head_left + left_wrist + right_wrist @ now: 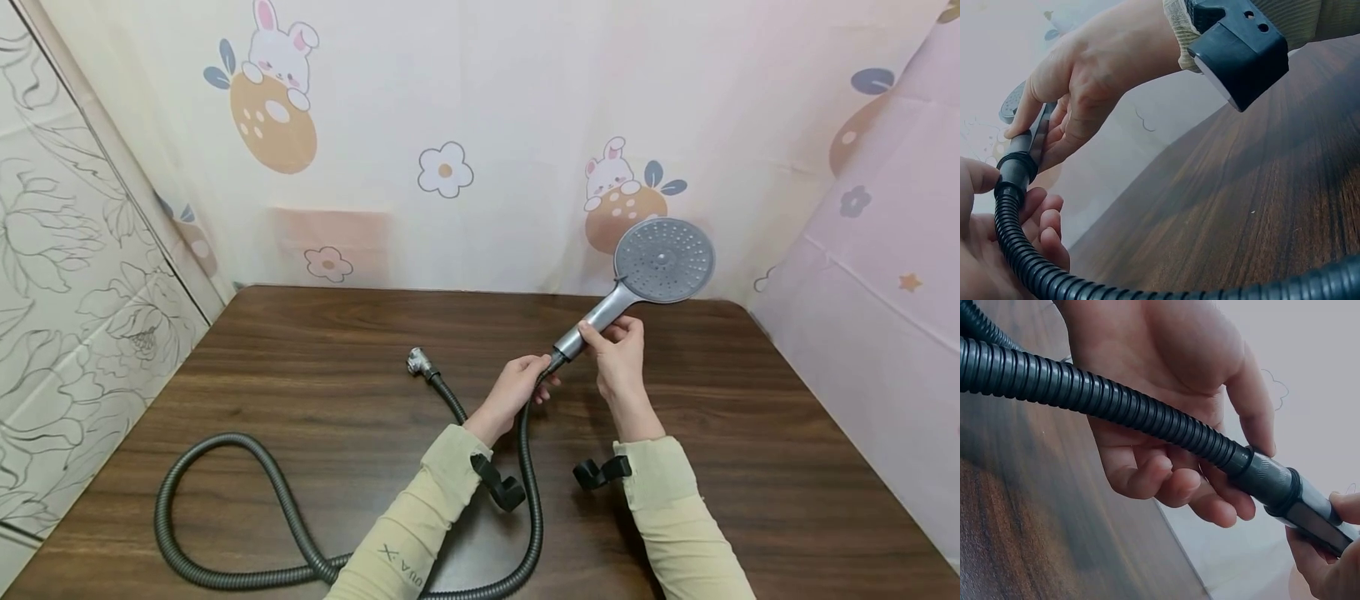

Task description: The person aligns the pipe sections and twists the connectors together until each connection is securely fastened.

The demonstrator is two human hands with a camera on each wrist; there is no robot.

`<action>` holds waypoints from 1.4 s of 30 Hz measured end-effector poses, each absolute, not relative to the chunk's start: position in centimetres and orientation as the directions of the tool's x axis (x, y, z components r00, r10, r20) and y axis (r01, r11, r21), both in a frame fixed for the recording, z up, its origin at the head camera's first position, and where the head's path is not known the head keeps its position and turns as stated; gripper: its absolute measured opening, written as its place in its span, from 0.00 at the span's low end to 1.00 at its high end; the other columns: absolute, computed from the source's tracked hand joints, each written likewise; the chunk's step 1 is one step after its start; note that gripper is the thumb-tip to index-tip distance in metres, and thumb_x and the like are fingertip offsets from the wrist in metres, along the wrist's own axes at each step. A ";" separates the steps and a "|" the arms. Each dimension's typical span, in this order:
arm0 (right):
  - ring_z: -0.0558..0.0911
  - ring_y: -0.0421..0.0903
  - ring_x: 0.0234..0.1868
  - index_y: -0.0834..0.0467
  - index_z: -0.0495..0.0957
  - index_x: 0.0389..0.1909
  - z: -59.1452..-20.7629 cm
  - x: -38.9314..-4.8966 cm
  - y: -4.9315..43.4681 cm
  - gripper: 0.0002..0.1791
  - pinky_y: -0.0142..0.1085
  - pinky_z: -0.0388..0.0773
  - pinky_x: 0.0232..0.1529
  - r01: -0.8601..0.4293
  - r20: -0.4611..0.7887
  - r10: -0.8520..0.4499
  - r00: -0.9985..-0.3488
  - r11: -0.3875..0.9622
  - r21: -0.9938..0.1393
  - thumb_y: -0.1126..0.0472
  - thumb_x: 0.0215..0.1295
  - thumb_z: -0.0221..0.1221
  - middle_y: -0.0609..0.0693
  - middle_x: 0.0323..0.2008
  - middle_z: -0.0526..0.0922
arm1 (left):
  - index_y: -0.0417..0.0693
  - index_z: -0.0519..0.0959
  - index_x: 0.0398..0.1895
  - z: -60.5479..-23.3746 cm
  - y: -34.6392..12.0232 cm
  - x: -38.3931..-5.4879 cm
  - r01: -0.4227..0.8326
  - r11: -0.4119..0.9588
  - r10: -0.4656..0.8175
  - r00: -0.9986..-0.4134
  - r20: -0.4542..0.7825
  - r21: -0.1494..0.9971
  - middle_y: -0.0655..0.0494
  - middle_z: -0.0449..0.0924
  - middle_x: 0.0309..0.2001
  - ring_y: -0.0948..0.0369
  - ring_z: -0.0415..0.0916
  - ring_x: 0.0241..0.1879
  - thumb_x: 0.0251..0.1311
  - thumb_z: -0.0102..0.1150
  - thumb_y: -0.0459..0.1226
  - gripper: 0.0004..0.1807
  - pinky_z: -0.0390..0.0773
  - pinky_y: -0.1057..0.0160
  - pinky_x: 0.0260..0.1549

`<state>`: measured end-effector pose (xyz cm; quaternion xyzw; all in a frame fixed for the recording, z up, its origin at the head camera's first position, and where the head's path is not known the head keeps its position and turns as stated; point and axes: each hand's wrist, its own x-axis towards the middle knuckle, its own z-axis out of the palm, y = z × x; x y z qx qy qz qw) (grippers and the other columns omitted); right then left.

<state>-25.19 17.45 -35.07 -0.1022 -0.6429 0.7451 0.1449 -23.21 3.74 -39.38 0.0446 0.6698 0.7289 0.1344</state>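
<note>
A grey shower head (664, 260) is held up over the back right of the table, its round nozzle face turned toward me. My right hand (622, 362) pinches the lower part of its handle (600, 321) between thumb and fingers. Just below, my left hand (517, 387) grips the dark connector (1263, 477) of the ribbed shower hose (529, 467), thumb on one side and curled fingers on the other. Connector and handle end meet in line; whether they are threaded together I cannot tell. From the left hand the hose runs down toward the table's near edge.
On the brown wooden table (337, 317), the hose makes a wide loop at the left. Its other end, a shiny metal fitting (418, 362), lies left of the hands. Patterned curtains (517, 100) stand behind and at both sides. Black camera mounts (498, 483) are strapped to both wrists.
</note>
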 end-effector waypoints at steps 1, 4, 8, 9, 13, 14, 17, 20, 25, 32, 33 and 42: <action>0.73 0.38 0.33 0.63 0.55 0.50 -35.1 -25.2 17.4 0.24 0.26 0.75 0.32 -0.083 0.033 0.346 -0.938 -0.131 -0.988 0.72 0.58 0.56 0.53 0.36 0.69 | 0.34 0.75 0.43 -39.4 3.7 -23.3 -0.133 -0.071 0.256 -0.960 -0.111 0.989 0.52 0.79 0.28 0.65 0.68 0.19 0.65 0.45 0.44 0.20 0.69 0.71 0.21; 0.73 0.38 0.33 0.63 0.54 0.51 -35.0 -25.2 17.4 0.25 0.26 0.75 0.32 -0.082 0.031 0.345 -0.938 -0.134 -0.988 0.72 0.58 0.56 0.54 0.37 0.69 | 0.34 0.76 0.42 -39.4 3.6 -23.3 -0.121 -0.079 0.256 -0.962 -0.097 0.989 0.52 0.79 0.27 0.65 0.69 0.19 0.64 0.47 0.44 0.19 0.69 0.71 0.21; 0.73 0.38 0.33 0.60 0.56 0.48 -35.1 -25.2 17.4 0.23 0.25 0.75 0.31 -0.079 0.025 0.353 -0.935 -0.140 -0.987 0.72 0.57 0.56 0.53 0.37 0.69 | 0.36 0.76 0.39 -39.4 3.6 -23.2 -0.109 -0.100 0.245 -0.966 -0.082 0.989 0.40 0.79 0.34 0.65 0.69 0.20 0.62 0.52 0.42 0.15 0.69 0.71 0.22; 0.73 0.38 0.33 0.59 0.56 0.47 -35.2 -25.1 17.4 0.22 0.25 0.75 0.31 -0.078 0.023 0.355 -0.935 -0.142 -0.987 0.72 0.57 0.56 0.53 0.37 0.69 | 0.37 0.76 0.38 -39.4 3.6 -23.2 -0.108 -0.105 0.237 -0.968 -0.080 0.989 0.37 0.79 0.36 0.65 0.69 0.20 0.61 0.53 0.41 0.14 0.69 0.71 0.22; 0.73 0.38 0.33 0.57 0.57 0.45 -35.3 -25.1 17.4 0.21 0.26 0.74 0.31 -0.073 0.018 0.363 -0.932 -0.139 -0.988 0.72 0.57 0.57 0.52 0.35 0.69 | 0.38 0.76 0.38 -39.3 3.6 -23.2 -0.109 -0.106 0.206 -0.975 -0.086 0.988 0.40 0.77 0.33 0.64 0.69 0.21 0.57 0.58 0.38 0.12 0.70 0.69 0.24; 0.73 0.38 0.33 0.57 0.57 0.45 -35.3 -25.1 17.4 0.21 0.27 0.74 0.31 -0.072 0.017 0.364 -0.931 -0.137 -0.988 0.72 0.57 0.57 0.52 0.35 0.69 | 0.39 0.75 0.39 -39.3 3.6 -23.2 -0.109 -0.103 0.199 -0.976 -0.087 0.989 0.44 0.77 0.31 0.64 0.69 0.21 0.56 0.59 0.38 0.12 0.71 0.69 0.24; 0.73 0.38 0.32 0.57 0.57 0.45 -35.4 -25.1 17.4 0.21 0.26 0.75 0.31 -0.069 0.014 0.365 -0.931 -0.139 -0.988 0.72 0.57 0.57 0.51 0.34 0.69 | 0.40 0.75 0.40 -39.2 3.5 -23.2 -0.110 -0.098 0.194 -0.977 -0.090 0.989 0.52 0.75 0.28 0.64 0.69 0.22 0.55 0.60 0.38 0.13 0.72 0.68 0.25; 0.74 0.37 0.31 0.58 0.57 0.44 -35.4 -25.1 17.4 0.21 0.26 0.75 0.32 -0.070 0.011 0.368 -0.930 -0.148 -0.987 0.72 0.57 0.57 0.51 0.34 0.69 | 0.39 0.75 0.40 -39.3 3.6 -23.2 -0.122 -0.093 0.203 -0.974 -0.101 0.988 0.47 0.77 0.32 0.65 0.69 0.21 0.58 0.56 0.41 0.13 0.71 0.69 0.25; 0.74 0.36 0.30 0.58 0.57 0.44 -35.5 -25.1 17.6 0.21 0.27 0.75 0.32 -0.070 0.002 0.375 -0.927 -0.167 -0.983 0.73 0.56 0.57 0.50 0.33 0.70 | 0.33 0.75 0.42 -39.6 3.7 -23.1 -0.155 -0.067 0.246 -0.960 -0.134 0.986 0.38 0.78 0.40 0.65 0.69 0.20 0.65 0.46 0.45 0.20 0.69 0.71 0.22; 0.74 0.36 0.31 0.58 0.57 0.45 -35.5 -25.0 17.7 0.21 0.26 0.75 0.31 -0.061 -0.003 0.358 -0.934 -0.167 -0.984 0.72 0.57 0.57 0.51 0.34 0.69 | 0.29 0.74 0.42 -39.6 3.6 -23.0 -0.142 -0.085 0.266 -0.957 -0.115 0.986 0.35 0.78 0.41 0.66 0.68 0.19 0.65 0.45 0.44 0.22 0.69 0.72 0.22; 0.74 0.36 0.31 0.58 0.57 0.45 -35.5 -25.0 17.7 0.21 0.26 0.75 0.31 -0.059 -0.004 0.357 -0.934 -0.165 -0.984 0.72 0.57 0.57 0.51 0.34 0.69 | 0.29 0.74 0.42 -39.6 3.6 -22.9 -0.143 -0.089 0.266 -0.957 -0.115 0.986 0.34 0.77 0.41 0.66 0.68 0.19 0.65 0.46 0.44 0.22 0.69 0.72 0.22; 0.74 0.37 0.33 0.57 0.57 0.45 -35.5 -25.0 17.7 0.21 0.27 0.75 0.34 -0.050 0.000 0.343 -0.939 -0.136 -0.989 0.71 0.58 0.57 0.52 0.37 0.69 | 0.37 0.76 0.36 -39.6 3.5 -23.1 -0.119 -0.095 0.238 -0.967 -0.093 0.988 0.39 0.78 0.36 0.65 0.69 0.21 0.60 0.54 0.41 0.14 0.71 0.70 0.23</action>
